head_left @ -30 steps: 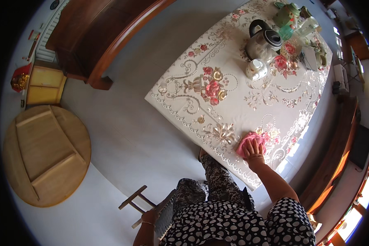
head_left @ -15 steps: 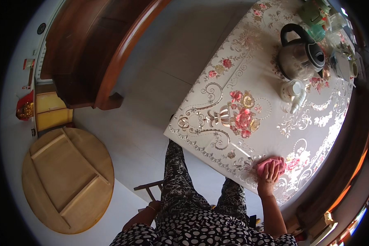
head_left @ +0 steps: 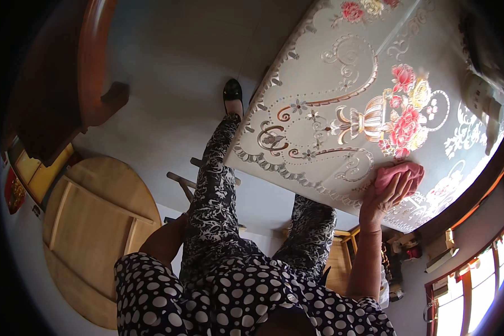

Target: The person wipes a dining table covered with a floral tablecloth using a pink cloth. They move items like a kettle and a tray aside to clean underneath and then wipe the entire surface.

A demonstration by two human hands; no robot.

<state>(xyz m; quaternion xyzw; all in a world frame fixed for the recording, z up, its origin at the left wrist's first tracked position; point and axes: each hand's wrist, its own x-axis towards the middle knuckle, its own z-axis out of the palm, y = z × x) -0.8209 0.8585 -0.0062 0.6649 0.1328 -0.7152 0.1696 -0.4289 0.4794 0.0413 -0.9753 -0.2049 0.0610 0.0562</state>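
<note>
Two sleeves of the dotted top (head_left: 229, 291) sit closest to me, then patterned trousers (head_left: 213, 196). L forearm (head_left: 163, 242) runs behind the thigh; L hand's hidden, so can't tell if it's holding anything. R hand (head_left: 387, 197) has its fingers bent over a bunched pink cloth (head_left: 397, 171), holding it down on the flowered tablecloth (head_left: 319, 73), nr the edge on my side. Step in hand, prob.: wiping. Next move, I'd judge, calls for even pressure w/o rucking up the covering. Wooden stool-like frame (head_left: 180, 182) is partly behind the trousers, so mind footing. Black shoe (head_left: 233, 92) is just beside the tablecloth's L edge. Blurred white container (head_left: 481, 98) at far R could block longer strokes. Further off: round wooden board (head_left: 98, 224), dark wooden furniture (head_left: 92, 61), bright window (head_left: 459, 305).
</note>
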